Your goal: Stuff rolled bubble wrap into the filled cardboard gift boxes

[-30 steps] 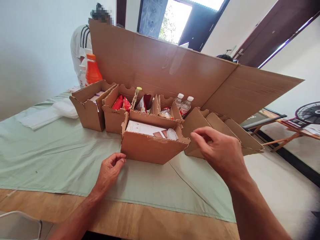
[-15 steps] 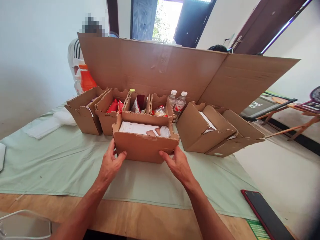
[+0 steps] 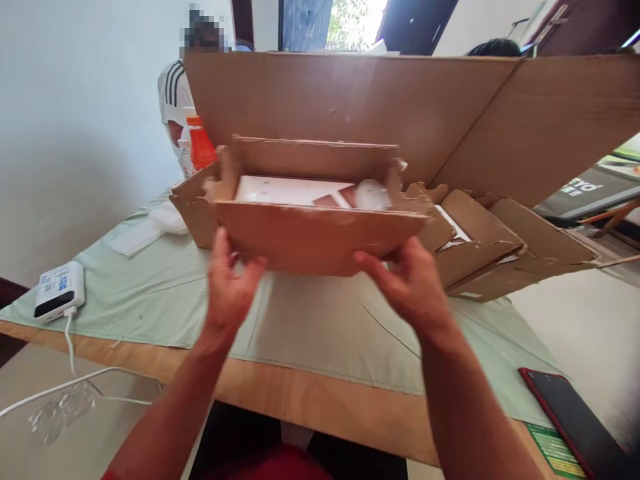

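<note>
Both hands grip an open cardboard box (image 3: 315, 240), raised above the green cloth and facing me. My left hand (image 3: 231, 287) closes on its lower left corner, thumb on the front. At the lower right corner my right hand (image 3: 407, 283) is closed the same way. Inside the box lie a white flat piece (image 3: 285, 189) with brown patches and a round clear plastic thing (image 3: 373, 195) at the right. The box blocks my sight of most of the containers behind it.
A tall cardboard panel (image 3: 340, 100) stands at the back. Several cardboard boxes (image 3: 480, 230) sit to the right. An orange bottle (image 3: 201, 148) is back left, with a person in a striped white sleeve (image 3: 174, 83) beyond. A power strip (image 3: 60, 291) and a phone (image 3: 575, 413) lie near the table's sides.
The box has come up off the cloth and nearer to me, both hands still holding it. It now covers the middle boxes and bottles. The camera view has shifted.
</note>
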A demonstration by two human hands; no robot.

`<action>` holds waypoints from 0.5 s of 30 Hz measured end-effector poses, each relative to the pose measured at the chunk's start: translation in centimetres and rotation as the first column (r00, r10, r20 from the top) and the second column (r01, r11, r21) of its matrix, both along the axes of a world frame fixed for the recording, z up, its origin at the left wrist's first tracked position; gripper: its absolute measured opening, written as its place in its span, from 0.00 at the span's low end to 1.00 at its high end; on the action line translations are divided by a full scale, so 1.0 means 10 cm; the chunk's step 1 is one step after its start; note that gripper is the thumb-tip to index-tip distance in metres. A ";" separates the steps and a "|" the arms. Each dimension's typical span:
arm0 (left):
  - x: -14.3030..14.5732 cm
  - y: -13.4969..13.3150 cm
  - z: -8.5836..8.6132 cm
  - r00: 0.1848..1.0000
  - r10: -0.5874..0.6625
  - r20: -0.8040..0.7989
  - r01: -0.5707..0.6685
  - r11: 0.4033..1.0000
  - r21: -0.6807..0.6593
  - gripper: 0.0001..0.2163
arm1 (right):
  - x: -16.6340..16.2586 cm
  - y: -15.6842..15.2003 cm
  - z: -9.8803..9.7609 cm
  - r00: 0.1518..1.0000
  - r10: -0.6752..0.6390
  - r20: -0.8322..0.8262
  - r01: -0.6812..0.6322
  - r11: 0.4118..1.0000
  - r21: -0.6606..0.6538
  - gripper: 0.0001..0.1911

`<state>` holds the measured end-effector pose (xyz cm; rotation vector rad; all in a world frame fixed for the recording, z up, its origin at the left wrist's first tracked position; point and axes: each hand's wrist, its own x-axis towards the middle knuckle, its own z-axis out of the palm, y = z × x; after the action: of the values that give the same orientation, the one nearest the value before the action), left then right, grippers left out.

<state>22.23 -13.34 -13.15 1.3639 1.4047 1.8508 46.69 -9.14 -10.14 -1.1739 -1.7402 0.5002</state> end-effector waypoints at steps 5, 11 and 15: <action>0.20 -0.20 -0.03 0.979 -0.198 -0.048 0.193 0.977 -0.092 0.32 | 0.32 -0.14 0.05 0.983 -0.177 0.049 0.178 0.984 -0.021 0.20; -0.36 -0.57 0.05 0.997 0.070 -0.019 -0.070 0.997 0.016 0.27 | -0.38 -0.26 0.11 0.993 0.090 0.072 -0.094 0.994 0.051 0.11; -0.08 -0.48 0.01 0.995 -0.091 -0.028 0.091 0.996 -0.020 0.30 | -0.08 -0.31 0.12 0.993 -0.107 0.059 0.097 0.985 0.143 0.13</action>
<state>21.40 -18.16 -13.01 1.4260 1.3478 1.7621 45.91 -12.24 -8.98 -1.1838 -1.7322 0.2749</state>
